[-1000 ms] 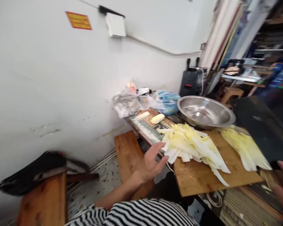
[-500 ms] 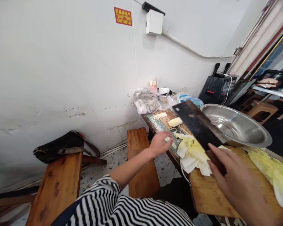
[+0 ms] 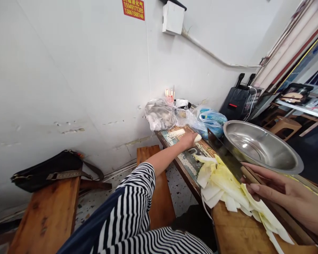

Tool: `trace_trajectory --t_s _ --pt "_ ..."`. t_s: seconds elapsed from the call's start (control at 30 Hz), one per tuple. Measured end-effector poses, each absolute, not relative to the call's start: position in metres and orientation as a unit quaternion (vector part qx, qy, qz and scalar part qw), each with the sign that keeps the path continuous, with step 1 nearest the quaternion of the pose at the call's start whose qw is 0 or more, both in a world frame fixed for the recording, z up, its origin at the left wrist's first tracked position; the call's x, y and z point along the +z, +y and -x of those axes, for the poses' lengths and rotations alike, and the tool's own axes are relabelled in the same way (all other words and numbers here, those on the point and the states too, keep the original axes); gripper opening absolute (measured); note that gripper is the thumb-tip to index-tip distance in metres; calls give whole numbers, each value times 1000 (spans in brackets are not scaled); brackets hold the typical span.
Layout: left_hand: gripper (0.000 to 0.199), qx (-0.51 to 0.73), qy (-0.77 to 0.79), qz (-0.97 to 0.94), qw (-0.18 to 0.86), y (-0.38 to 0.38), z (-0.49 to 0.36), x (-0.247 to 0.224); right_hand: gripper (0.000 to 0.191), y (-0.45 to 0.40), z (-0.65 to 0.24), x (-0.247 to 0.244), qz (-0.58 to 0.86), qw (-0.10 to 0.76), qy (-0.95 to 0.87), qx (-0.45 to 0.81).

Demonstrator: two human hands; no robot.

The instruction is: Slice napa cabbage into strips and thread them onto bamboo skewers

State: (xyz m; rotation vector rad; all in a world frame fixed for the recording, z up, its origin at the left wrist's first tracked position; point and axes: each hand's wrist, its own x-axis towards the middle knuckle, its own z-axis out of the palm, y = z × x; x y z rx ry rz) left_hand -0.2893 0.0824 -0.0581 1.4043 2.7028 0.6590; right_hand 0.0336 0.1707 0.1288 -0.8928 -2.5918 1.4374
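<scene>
My left hand (image 3: 188,141) reaches across to the far part of the table (image 3: 184,163), its fingers closed around a small pale cabbage heart (image 3: 198,138). Just beyond that wrist lies a bunch of enoki mushrooms (image 3: 175,133). My right hand (image 3: 286,192) grips a cleaver (image 3: 225,157) by its wooden handle, the dark blade tilted and pointing away from me. Below the blade, cut napa cabbage leaves (image 3: 217,181) are heaped at the edge of the wooden cutting board (image 3: 234,229). More yellow leaves on the right are mostly hidden behind my right hand.
A large steel basin (image 3: 265,144) stands behind the cleaver. Plastic bags (image 3: 161,114) and a blue bag (image 3: 213,120) sit at the table's far end by the wall. Wooden benches (image 3: 46,211) and a black bag (image 3: 50,169) are to the left.
My left hand has moved forward and right onto the cabbage heart and closed on it. The cleaver has dropped lower and turned edgewise. The view has shifted slightly.
</scene>
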Motion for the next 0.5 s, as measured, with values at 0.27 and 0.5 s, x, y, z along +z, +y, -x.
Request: trace_trajectory --t_s 0.27,0.5 --pt "67 135 899 -416 -32 42 344 -65 59 117 46 120 162 -71 -917 359" --pt "58 87 907 -411 -29 40 384 -49 47 83 113 73 226 -150 -951 147"
